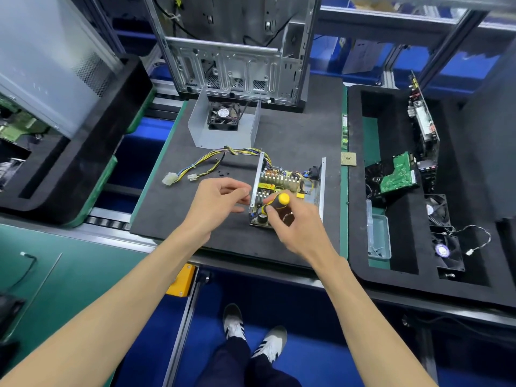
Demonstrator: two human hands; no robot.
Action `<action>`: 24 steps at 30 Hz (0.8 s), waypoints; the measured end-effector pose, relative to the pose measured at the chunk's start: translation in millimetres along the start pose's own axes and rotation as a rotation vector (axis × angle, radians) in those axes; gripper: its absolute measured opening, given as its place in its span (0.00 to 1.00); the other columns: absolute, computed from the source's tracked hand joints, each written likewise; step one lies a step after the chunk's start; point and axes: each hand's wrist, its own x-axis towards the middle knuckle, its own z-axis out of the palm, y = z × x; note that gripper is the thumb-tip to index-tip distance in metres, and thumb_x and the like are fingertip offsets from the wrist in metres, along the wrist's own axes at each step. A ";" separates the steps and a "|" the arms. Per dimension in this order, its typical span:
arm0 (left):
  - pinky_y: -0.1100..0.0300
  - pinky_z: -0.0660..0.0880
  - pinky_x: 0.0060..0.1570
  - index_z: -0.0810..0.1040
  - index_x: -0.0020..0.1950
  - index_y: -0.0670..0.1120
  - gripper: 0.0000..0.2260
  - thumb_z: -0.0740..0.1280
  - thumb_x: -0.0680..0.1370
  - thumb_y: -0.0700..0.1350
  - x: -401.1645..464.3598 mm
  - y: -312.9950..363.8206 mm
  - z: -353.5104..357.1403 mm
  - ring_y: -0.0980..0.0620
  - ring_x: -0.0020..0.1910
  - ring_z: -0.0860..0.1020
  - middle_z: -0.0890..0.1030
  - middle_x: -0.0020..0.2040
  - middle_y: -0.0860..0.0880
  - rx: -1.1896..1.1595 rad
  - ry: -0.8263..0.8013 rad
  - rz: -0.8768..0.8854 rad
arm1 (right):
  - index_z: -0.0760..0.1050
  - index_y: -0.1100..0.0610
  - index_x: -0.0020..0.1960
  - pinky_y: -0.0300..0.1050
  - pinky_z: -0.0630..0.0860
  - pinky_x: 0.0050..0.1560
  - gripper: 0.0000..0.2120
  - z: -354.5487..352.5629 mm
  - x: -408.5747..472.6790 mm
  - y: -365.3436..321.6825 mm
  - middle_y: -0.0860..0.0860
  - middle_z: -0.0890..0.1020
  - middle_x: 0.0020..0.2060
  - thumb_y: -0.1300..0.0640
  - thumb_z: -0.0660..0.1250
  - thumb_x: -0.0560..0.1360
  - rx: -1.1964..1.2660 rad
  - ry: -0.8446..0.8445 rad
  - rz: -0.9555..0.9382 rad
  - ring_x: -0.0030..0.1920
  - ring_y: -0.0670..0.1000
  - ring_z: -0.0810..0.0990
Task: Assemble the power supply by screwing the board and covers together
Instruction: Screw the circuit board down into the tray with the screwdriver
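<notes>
**Mia:** What is the right hand (300,227) doing?

**Ben:** Its fingers are wrapped round a screwdriver (275,203) with a yellow and black handle. The handle points up and the tip goes down into the near left corner of the power supply.

**Mia:** Where is the power supply?

**Ben:** The open metal base (318,191) sits on the dark mat (293,129) on the counter (42,247), right in front of the person. The board (282,181) lies inside it, with yellow parts and silver fins on top.

**Mia:** And the left hand (215,202)?

**Ben:** It is just beside the left wall of the base. Its fingers are bent a little and loose, and they grip nothing. The fingertips are close to that wall, but I cannot tell if they touch it.

**Mia:** What about all those wires?

**Ben:** A bunch of yellow and black wires (220,160) runs out of the base to the left and ends in white plugs (170,179) on the mat.

**Mia:** Is there a cover?

**Ben:** Yes. A grey metal cover (220,141) lies farther back on the mat, open side up, with a black fan (224,115) in it. Behind it stands a computer case (231,51).
</notes>
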 end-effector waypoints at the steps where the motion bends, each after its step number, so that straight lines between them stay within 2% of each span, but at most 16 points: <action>1: 0.55 0.84 0.46 0.85 0.47 0.47 0.06 0.69 0.79 0.38 -1.0 1.8 0.4 0.52 0.44 0.86 0.86 0.39 0.49 0.027 -0.002 0.029 | 0.79 0.54 0.53 0.37 0.73 0.37 0.03 0.8 0.4 -1.1 0.47 0.81 0.37 0.58 0.68 0.80 -0.011 -0.009 -0.017 0.33 0.47 0.76; 5: 0.57 0.83 0.47 0.85 0.49 0.47 0.06 0.69 0.79 0.39 -4.0 10.3 3.8 0.54 0.44 0.84 0.86 0.41 0.51 0.149 0.003 0.163 | 0.77 0.55 0.53 0.50 0.76 0.40 0.06 2.1 4.9 -4.5 0.48 0.81 0.38 0.53 0.65 0.81 -0.097 -0.035 -0.042 0.36 0.50 0.75; 7: 0.59 0.81 0.48 0.85 0.50 0.47 0.05 0.69 0.79 0.40 -5.9 14.4 5.6 0.55 0.45 0.83 0.86 0.43 0.52 0.196 -0.001 0.238 | 0.76 0.56 0.52 0.53 0.76 0.41 0.05 1.4 6.6 -5.2 0.49 0.81 0.39 0.54 0.65 0.81 -0.116 -0.049 -0.050 0.37 0.52 0.76; 11: 0.61 0.80 0.46 0.85 0.49 0.47 0.05 0.69 0.79 0.39 -9.1 19.7 8.5 0.56 0.41 0.83 0.86 0.42 0.53 0.239 -0.077 0.331 | 0.76 0.54 0.52 0.48 0.73 0.39 0.03 1.5 6.1 -6.4 0.46 0.78 0.38 0.55 0.66 0.80 -0.147 -0.033 -0.093 0.37 0.48 0.72; 15: 0.63 0.78 0.42 0.85 0.48 0.49 0.06 0.70 0.79 0.40 -4.7 23.4 7.2 0.58 0.38 0.80 0.84 0.39 0.55 0.292 -0.125 0.376 | 0.76 0.53 0.54 0.48 0.74 0.39 0.04 1.1 6.6 -7.1 0.46 0.78 0.37 0.55 0.66 0.80 -0.130 -0.033 -0.087 0.36 0.48 0.73; 17: 0.63 0.77 0.43 0.85 0.48 0.49 0.06 0.70 0.79 0.40 -1.9 24.5 6.6 0.58 0.39 0.81 0.85 0.40 0.54 0.302 -0.137 0.389 | 0.76 0.52 0.54 0.48 0.75 0.38 0.05 0.7 7.0 -7.7 0.44 0.76 0.37 0.54 0.66 0.80 -0.120 -0.028 -0.090 0.36 0.47 0.72; 20: 0.57 0.79 0.48 0.85 0.48 0.49 0.06 0.70 0.79 0.41 3.0 19.6 6.2 0.54 0.44 0.83 0.85 0.42 0.55 0.327 -0.121 0.345 | 0.77 0.54 0.53 0.51 0.76 0.38 0.05 -0.1 6.8 -7.2 0.45 0.77 0.36 0.54 0.65 0.80 -0.118 -0.042 -0.079 0.35 0.48 0.73; 24: 0.55 0.79 0.52 0.85 0.48 0.49 0.06 0.70 0.79 0.41 6.7 10.8 3.9 0.57 0.46 0.82 0.86 0.43 0.56 0.368 -0.128 0.299 | 0.77 0.55 0.52 0.53 0.76 0.38 0.05 -0.9 6.3 -6.4 0.46 0.78 0.36 0.54 0.65 0.81 -0.125 -0.058 -0.065 0.35 0.50 0.74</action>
